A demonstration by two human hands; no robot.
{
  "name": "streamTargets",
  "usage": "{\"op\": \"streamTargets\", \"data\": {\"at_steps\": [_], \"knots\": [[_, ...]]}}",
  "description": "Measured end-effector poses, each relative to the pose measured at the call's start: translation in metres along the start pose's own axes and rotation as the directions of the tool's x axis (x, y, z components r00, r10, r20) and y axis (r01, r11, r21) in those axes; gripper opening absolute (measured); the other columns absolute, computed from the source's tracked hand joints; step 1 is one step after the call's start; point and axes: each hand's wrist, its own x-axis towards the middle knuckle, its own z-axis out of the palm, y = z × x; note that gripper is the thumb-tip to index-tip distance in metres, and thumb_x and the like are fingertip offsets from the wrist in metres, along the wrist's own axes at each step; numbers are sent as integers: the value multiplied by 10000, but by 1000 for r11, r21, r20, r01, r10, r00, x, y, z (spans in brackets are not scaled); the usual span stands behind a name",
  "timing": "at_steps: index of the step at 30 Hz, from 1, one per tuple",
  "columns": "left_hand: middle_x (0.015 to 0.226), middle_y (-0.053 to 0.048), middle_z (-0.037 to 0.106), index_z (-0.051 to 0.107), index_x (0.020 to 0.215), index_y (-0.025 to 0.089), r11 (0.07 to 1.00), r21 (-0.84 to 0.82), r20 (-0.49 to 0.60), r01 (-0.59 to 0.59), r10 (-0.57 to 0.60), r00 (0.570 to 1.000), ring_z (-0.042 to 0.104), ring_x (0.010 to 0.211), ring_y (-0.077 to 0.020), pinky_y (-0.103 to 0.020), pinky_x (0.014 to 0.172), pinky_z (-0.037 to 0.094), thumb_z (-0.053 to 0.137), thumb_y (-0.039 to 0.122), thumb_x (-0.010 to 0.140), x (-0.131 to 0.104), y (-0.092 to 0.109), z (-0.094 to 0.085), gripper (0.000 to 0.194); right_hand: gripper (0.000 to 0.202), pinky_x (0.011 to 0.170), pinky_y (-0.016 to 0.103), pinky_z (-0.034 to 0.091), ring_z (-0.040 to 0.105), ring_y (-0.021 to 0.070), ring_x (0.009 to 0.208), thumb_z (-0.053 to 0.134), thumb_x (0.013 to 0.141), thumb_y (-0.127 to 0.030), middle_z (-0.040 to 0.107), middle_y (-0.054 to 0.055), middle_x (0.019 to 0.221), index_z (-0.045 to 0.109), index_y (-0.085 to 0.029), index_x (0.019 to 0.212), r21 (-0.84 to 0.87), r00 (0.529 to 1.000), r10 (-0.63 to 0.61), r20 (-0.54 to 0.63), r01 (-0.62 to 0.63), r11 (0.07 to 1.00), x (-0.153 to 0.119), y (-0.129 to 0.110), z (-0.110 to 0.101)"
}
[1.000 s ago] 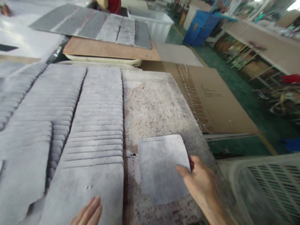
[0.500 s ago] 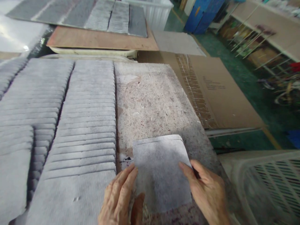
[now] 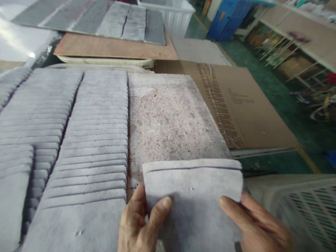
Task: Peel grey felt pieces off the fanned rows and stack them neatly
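Observation:
Two or so grey fabric-like sheets (image 3: 194,203), slightly offset at their far edge, are raised above the board between my hands. My left hand (image 3: 141,220) pinches their left side, thumb on top and fingers underneath. On the right side, my right hand (image 3: 257,220) grips them the same way, thumb on top. Left of my hands lies a long row of overlapping grey sheets (image 3: 99,140), fanned like shingles. Another overlapping row (image 3: 44,119) runs beside it, with a short pile of sheets (image 3: 15,182) lying over its near part.
A speckled worn board (image 3: 168,122) carries the rows. Flattened brown cardboard (image 3: 257,105) lies beyond its right edge, and a pale plastic basket (image 3: 309,210) stands at the lower right. Farther back are a plywood panel (image 3: 115,47) and a white bin (image 3: 178,17).
The held sheets have come up off the board, closer to me and a little right. My left hand has moved from beside them to pinching their left edge.

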Motion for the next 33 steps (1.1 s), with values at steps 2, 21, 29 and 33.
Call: {"op": "streamTargets", "data": {"at_steps": [2,21,29,33], "knots": [[858,-81,700,643,995,167,996,-46,-27,79,-80,996,650,818,-261,-293,612,538,691,492,635,2,0,4,487,323,572,261,506,641,213,647,683,611,-506,693,12,688,683,-214,748,72,994,78,82,-84,994,9,-5,2],[812,13,677,595,1033,183,990,-108,113,93,-81,990,566,641,-123,-209,566,445,520,130,601,21,5,7,441,295,484,228,402,513,143,520,543,639,-257,587,-53,588,615,-240,924,232,918,202,340,-290,928,24,10,11],[892,-44,699,563,1092,171,991,-66,111,118,-110,988,642,822,-196,-266,683,522,629,335,694,25,7,9,436,201,459,208,344,463,123,509,526,686,-412,514,-47,534,572,-222,642,-13,976,148,162,-148,989,24,8,13],[844,-36,701,596,1031,160,998,37,60,54,-56,997,646,760,-181,-244,664,524,611,277,653,25,9,7,396,160,502,203,365,500,132,568,496,656,-290,501,-59,545,603,-229,758,85,967,155,205,-175,981,21,7,15]]}}
